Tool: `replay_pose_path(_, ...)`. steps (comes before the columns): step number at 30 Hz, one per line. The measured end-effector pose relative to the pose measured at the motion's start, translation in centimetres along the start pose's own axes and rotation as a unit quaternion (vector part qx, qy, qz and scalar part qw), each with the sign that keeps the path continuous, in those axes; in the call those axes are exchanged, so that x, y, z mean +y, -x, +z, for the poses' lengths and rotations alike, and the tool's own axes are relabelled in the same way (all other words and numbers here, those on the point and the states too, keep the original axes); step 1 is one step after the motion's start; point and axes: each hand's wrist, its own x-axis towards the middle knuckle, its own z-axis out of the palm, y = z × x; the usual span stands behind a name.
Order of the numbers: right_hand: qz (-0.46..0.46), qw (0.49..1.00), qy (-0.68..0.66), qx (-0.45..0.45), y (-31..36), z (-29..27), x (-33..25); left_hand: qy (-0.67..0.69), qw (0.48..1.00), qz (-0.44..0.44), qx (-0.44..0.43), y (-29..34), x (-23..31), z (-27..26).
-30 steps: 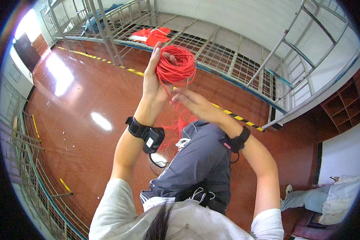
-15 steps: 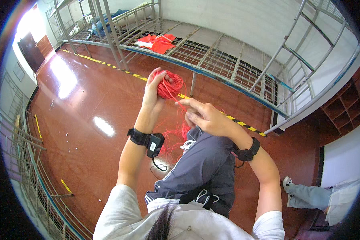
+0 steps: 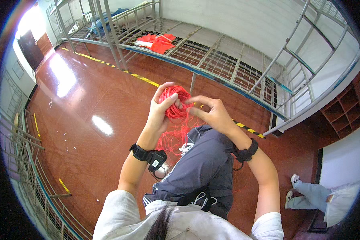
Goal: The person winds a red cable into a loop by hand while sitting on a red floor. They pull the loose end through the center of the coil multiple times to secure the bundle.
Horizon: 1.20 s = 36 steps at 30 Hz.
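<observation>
My left hand (image 3: pixel 161 111) is closed around a coil of thin red cord (image 3: pixel 175 103), held up in front of my chest. My right hand (image 3: pixel 213 113) pinches the cord at the coil's right side, fingers touching the strands. Loose red cord (image 3: pixel 173 140) hangs down in loops from the coil over my grey trouser leg (image 3: pixel 206 172) toward the floor. Each wrist carries a black band, the left one with a small black device (image 3: pixel 156 159) on it.
A metal bunk frame with a wire mesh base (image 3: pixel 212 56) stands ahead, red cloth (image 3: pixel 158 42) lying on it. Yellow-black tape (image 3: pixel 142 79) marks the glossy red-brown floor. Another person's legs and shoes (image 3: pixel 304 194) are at right. A metal railing (image 3: pixel 24 160) runs along the left.
Both hands have come down and closer to my body with the coil. The right hand has moved up to the coil and now touches its strands.
</observation>
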Motion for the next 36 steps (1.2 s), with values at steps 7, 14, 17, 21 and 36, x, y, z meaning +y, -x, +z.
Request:
replay_pose_path(7,0.034,0.961,-0.247,0.116,-1.4,-1.9,3.8,0.049,0.988,-0.062,-0.130,0.9,0.7,0.3)
replay_pose_path(14,-0.017,0.979,-0.201,0.029,-1.2,-0.8,1.6,-0.373,0.913,-0.080,-0.143,1.4,-1.4,2.4)
replay_pose_path(17,-0.032,0.980,-0.184,0.075,-0.9,-0.7,2.3,-0.403,0.906,-0.029,-0.130,1.3,-2.7,1.8)
replay_pose_path(21,-0.034,0.981,-0.136,0.135,-0.7,-0.6,2.3,-0.370,0.924,0.003,-0.093,1.9,-3.2,0.5)
replay_pose_path(36,-0.056,0.972,-0.225,0.038,-2.0,5.6,-3.0,-0.219,0.954,0.117,0.170,1.0,-1.0,-1.3)
